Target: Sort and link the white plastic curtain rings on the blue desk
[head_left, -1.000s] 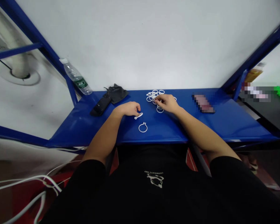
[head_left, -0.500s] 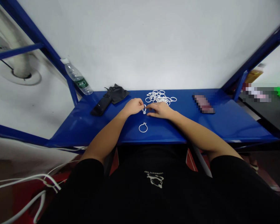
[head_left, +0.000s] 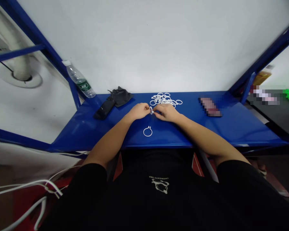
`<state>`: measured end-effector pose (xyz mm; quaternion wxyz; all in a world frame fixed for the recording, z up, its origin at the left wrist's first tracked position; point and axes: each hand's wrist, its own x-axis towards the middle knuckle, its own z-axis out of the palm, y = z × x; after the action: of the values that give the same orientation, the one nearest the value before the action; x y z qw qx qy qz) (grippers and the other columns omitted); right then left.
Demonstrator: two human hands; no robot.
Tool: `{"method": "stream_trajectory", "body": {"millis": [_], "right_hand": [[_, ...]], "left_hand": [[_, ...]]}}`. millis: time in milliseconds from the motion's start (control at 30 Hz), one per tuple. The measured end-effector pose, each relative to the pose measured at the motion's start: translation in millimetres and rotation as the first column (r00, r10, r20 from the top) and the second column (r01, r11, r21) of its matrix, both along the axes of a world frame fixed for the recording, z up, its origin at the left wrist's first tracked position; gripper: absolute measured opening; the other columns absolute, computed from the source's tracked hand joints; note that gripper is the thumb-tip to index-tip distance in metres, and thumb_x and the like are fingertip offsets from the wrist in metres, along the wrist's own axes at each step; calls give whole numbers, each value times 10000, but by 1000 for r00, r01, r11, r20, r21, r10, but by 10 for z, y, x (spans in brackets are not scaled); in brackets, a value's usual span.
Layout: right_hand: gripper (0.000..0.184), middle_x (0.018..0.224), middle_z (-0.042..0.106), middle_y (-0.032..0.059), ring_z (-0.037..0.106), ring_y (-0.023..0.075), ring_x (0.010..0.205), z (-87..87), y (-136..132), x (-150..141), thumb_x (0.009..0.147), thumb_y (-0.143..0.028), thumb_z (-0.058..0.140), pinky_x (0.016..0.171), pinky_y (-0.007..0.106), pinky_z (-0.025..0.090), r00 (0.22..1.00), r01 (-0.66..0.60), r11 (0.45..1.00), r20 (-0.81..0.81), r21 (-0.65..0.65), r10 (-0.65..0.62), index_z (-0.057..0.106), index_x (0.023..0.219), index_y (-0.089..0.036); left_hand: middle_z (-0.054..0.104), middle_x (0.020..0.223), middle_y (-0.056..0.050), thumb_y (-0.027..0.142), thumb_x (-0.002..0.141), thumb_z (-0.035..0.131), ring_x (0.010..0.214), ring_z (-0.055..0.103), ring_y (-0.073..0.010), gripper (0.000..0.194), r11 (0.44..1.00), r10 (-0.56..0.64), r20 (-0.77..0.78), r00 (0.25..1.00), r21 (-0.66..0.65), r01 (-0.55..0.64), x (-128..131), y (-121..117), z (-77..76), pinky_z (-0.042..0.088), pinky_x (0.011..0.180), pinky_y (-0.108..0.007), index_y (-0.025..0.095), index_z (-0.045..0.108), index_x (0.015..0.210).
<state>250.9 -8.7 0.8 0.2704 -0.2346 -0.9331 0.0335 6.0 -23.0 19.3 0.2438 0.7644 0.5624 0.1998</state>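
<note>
Between my two hands is a white plastic ring (head_left: 151, 110), held just above the blue tabletop (head_left: 168, 136). My left hand (head_left: 141, 111) pinches its left side between thumb and fingers. From the right, my right hand (head_left: 166, 112) closes thumb and forefinger on the ring's other side; the fingertips partly cover it. Nearer to me, a second white ring (head_left: 147, 131) lies flat, with a small gap between two knobbed ends at its top. Behind my right hand rests a loose pile of white rings (head_left: 162, 98), several of them overlapping.
At the left lie a black phone-like object (head_left: 104, 109) and a crumpled dark bag (head_left: 121, 96). A clear water bottle (head_left: 80, 80) leans by the blue frame. On the right is a blurred-out phone-like slab (head_left: 210, 107). A white wall (head_left: 144, 48) rises behind the table.
The held ring has moved slightly to the right and turned. My right hand's fingers have come together on it; before, they were apart beside it. The flat ring has not moved.
</note>
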Motion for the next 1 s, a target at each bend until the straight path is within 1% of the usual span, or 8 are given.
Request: {"method": "stream_trajectory", "body": {"millis": [100, 167, 300, 433, 700, 833, 933, 1000], "right_hand": [[285, 962, 836, 103, 707, 234, 821, 13, 5, 11, 1088, -403, 571, 769, 357, 506, 997, 65, 997, -50, -31, -67, 789, 1095, -219], [269, 952, 838, 97, 708, 230, 816, 14, 20, 24, 1074, -398, 588, 772, 351, 505, 990, 104, 993, -87, -52, -108, 788, 1079, -217], [250, 945, 839, 91, 708, 231, 805, 9, 54, 51, 1062, -393, 612, 779, 348, 507, 980, 150, 985, -121, -83, -160, 791, 1080, -220], [284, 913, 824, 90, 700, 231, 789, -7, 73, 68, 1079, -411, 593, 762, 345, 493, 986, 118, 989, -107, -93, -128, 796, 1070, -213], [270, 880, 823, 74, 684, 219, 746, -8, 61, 69, 1089, -388, 595, 745, 339, 494, 989, 84, 987, -110, -136, -100, 801, 1046, -219], [271, 987, 859, 99, 744, 248, 832, 6, 133, 100, 1102, -406, 612, 794, 359, 537, 967, 196, 975, -142, -103, -210, 823, 1091, -236], [255, 989, 864, 101, 761, 265, 844, -14, 268, 202, 1069, -384, 655, 808, 375, 566, 901, 350, 928, -227, -125, -370, 836, 1169, -234], [306, 951, 858, 87, 755, 264, 810, -38, 364, 291, 1030, -353, 673, 799, 386, 578, 846, 422, 891, -280, -168, -454, 830, 1258, -223]], "left_hand": [[854, 1193, -94, 226, 1030, 748, 973, 763, -225, 275, 986, -20, 4, 1000, 163, 19, 7, -34, -11, 580, 927, -349, 191, 812, 1296], [827, 1269, -105, 230, 1051, 747, 1001, 748, -214, 348, 958, -66, 18, 998, 280, 58, 8, -59, -10, 580, 977, -355, 182, 780, 1394], [810, 1286, -103, 254, 1080, 748, 1057, 753, -219, 244, 899, -185, -7, 983, 403, 172, 2, -90, -4, 583, 1011, -359, 193, 818, 1306], [832, 1241, -102, 271, 1128, 701, 1160, 757, -252, 159, 857, -255, -63, 965, 448, 256, -6, -71, -25, 575, 1075, -400, 217, 847, 1163], [842, 1173, -106, 277, 1140, 656, 1136, 756, -258, 207, 858, -273, -84, 958, 429, 282, 17, -65, -16, 566, 1072, -415, 221, 847, 1079], [839, 1203, -89, 339, 1084, 742, 1014, 750, -228, 254, 931, -161, -26, 987, 328, 160, -36, -86, 83, 565, 972, -368, 222, 826, 1294], [838, 1050, -57, 489, 977, 856, 881, 741, -223, 410, 987, -151, -54, 987, 50, 154, -138, -68, 152, 550, 828, -338, 221, 820, 1284], [828, 981, -41, 561, 833, 954, 831, 742, -225, 499, 966, -229, -104, 968, -148, 213, -202, -51, 177, 534, 755, -324, 231, 830, 1187]]}}
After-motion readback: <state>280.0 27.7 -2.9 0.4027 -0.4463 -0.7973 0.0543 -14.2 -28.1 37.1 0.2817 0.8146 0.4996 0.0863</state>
